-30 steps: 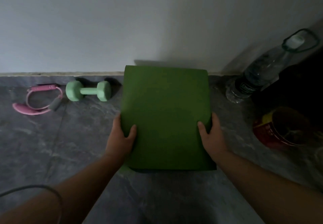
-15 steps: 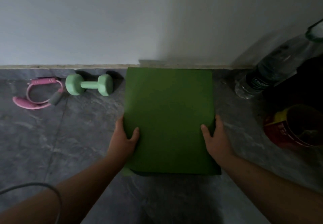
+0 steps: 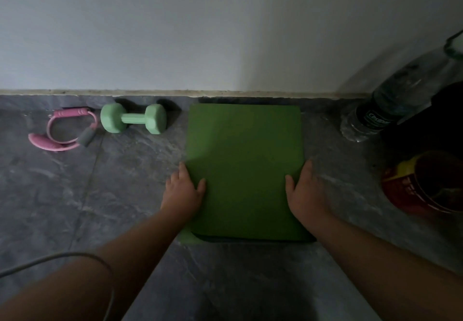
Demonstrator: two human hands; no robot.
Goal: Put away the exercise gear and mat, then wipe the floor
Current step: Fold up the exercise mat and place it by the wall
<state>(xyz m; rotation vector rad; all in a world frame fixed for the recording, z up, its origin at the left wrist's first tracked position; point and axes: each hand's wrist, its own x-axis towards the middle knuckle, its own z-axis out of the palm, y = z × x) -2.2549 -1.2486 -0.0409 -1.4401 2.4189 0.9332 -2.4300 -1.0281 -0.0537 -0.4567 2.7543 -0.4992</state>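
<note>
Lying flat on the grey stone-patterned floor (image 3: 75,195), the folded green mat (image 3: 244,167) now sits with its far edge just short of the wall base; a second ago it was held a little higher in the view, and it has since come down to rest closer to the skirting line. The left hand (image 3: 181,191) stays at the mat's left edge, thumb on the top face and the other fingers alongside the edge, fairly straight. The right hand (image 3: 304,190) mirrors it at the right edge, thumb on top, fingers running along the side. Both hands look relaxed against the mat rather than gripping it, though the dim light makes the fingertips hard to read. A lower layer of the mat pokes out at its near left corner.

To the left of the mat, near the wall, lies a mint-green dumbbell (image 3: 132,118), and farther left a pink resistance loop (image 3: 62,127) with a grey handle; both keep their places from the earlier frames. At the right, a clear plastic bottle (image 3: 390,100) leans against the corner, now partly cut off by the frame edge, with a red and yellow container (image 3: 423,182) nearer on the floor. A pale plain wall (image 3: 175,32) fills the far half. A thin grey cable (image 3: 62,258) crosses the left forearm.
</note>
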